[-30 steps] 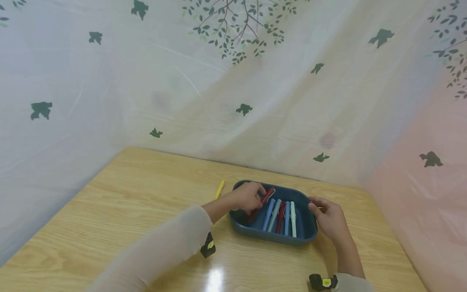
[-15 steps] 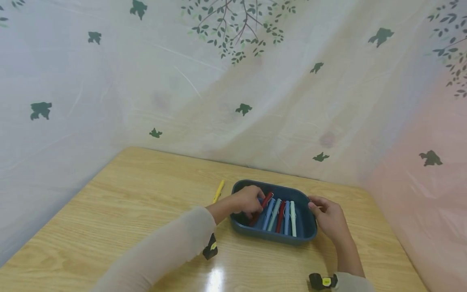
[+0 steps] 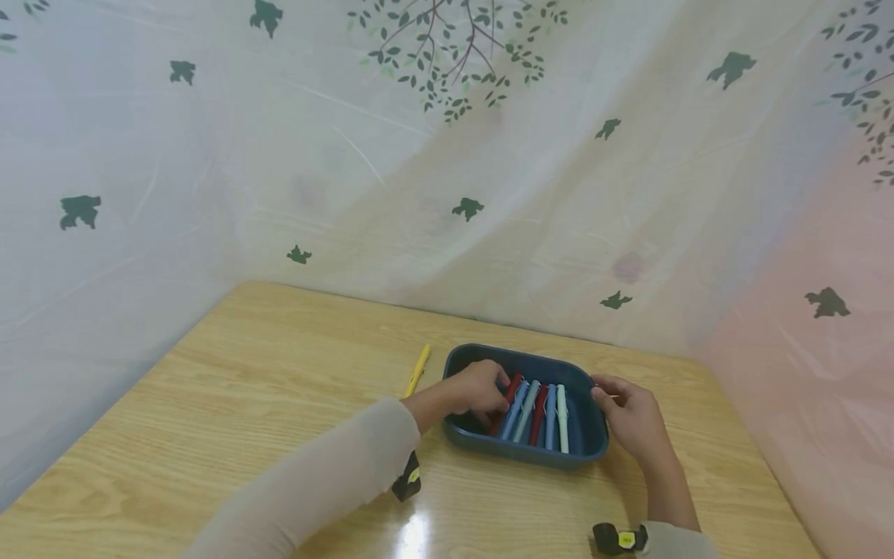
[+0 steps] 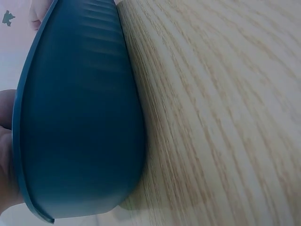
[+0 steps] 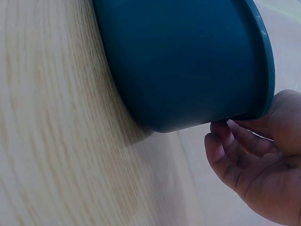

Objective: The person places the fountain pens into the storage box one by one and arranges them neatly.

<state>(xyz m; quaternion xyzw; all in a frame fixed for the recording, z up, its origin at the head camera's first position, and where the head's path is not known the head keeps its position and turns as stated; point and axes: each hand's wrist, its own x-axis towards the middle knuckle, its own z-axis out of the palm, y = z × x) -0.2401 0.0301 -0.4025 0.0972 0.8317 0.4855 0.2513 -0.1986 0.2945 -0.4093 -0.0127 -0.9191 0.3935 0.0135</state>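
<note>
A dark blue tray point(image 3: 517, 452) sits on the table with several clip pens side by side inside. My left hand point(image 3: 478, 388) reaches into its left part and grips a red pen point(image 3: 513, 386), low against a light blue pen point(image 3: 515, 411). Farther right lie a grey-green pen point(image 3: 527, 411), a second red pen point(image 3: 538, 417), another blue pen point(image 3: 550, 419) and a pale mint pen point(image 3: 563, 419). My right hand point(image 3: 632, 419) pinches the tray's right rim, thumb on top. In the left wrist view the tray's wall point(image 4: 80, 117) hides most of the left hand point(image 4: 7, 160).
A yellow pen point(image 3: 417, 371) lies on the wooden table point(image 3: 314, 365), left of the tray and partly behind the left forearm. A pale curtain point(image 3: 391, 194) with leaf and bird prints hangs along the table's back and sides.
My left hand has lowered the red pen into the tray and shifted slightly right, setting it beside the light blue pen. The right hand has stayed on the rim.
</note>
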